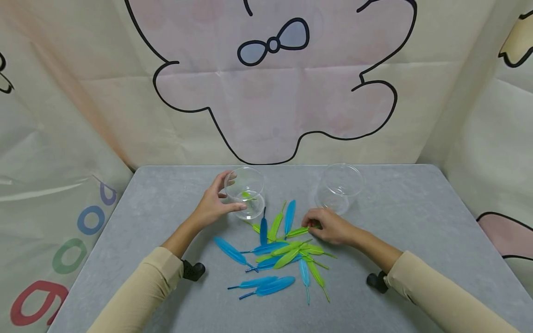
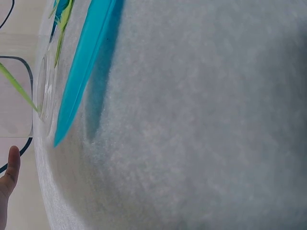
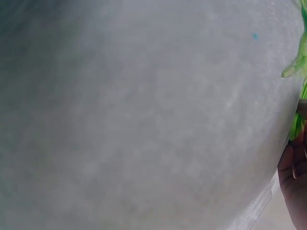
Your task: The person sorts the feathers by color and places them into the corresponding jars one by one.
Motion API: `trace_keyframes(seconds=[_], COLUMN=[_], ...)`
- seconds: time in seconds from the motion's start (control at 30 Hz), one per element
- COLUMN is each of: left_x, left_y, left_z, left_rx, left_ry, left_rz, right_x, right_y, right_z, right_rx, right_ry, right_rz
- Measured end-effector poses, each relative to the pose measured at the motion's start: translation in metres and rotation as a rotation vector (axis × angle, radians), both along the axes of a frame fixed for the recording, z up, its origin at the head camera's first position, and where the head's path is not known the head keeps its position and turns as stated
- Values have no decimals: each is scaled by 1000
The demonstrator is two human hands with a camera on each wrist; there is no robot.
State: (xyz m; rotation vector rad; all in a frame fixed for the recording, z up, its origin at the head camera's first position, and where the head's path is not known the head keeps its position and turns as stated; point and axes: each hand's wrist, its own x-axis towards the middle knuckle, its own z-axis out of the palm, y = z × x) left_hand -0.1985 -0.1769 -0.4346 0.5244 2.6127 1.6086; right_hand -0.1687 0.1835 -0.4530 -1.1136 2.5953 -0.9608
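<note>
My left hand (image 1: 211,203) holds a clear plastic cup (image 1: 256,178) at the back left, with its fingers behind the cup and its thumb at the front. One green feather (image 2: 18,86) is inside that cup. Beyond the pile, my right hand (image 1: 331,225) pinches a green feather (image 1: 297,232); in the right wrist view, green shows between the fingers (image 3: 288,160). Loose green feathers (image 1: 287,259) and blue feathers (image 1: 275,286) lie spread over the middle of the table, some crossing one another.
A second clear cup (image 1: 340,185) stands at the back right, just behind my right hand. The grey table (image 1: 399,203) ends at a back wall sheet (image 1: 266,92) with a cartoon drawing. Printed side sheets (image 1: 79,249) hang at left and right.
</note>
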Motion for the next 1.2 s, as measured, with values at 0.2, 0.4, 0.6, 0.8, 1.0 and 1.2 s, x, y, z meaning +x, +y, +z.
trace_keyframes(seconds=[0.2,0.4,0.6,0.8,1.0,1.2], left_x=[0,0,0,0,-1,-1], left_y=[0,0,-1,-2,-1,-2], left_z=[0,1,2,1,1,1], left_rx=[3,-5,-6,-11,-13,-8], left_ry=[-7,-11,-4,-18,-16,-21], left_rz=[0,-3,-7,1,1,-2], right_x=[-1,-1,-1,-5,-11,-15], right_y=[-1,-3,-6,-9,-10,-9], right_z=[1,7,15,31,56,81], right_rx=[40,66,40,42,91,98], right_ry=[5,18,32,30,-10,41], right_rz=[-3,1,13,28,-17,1])
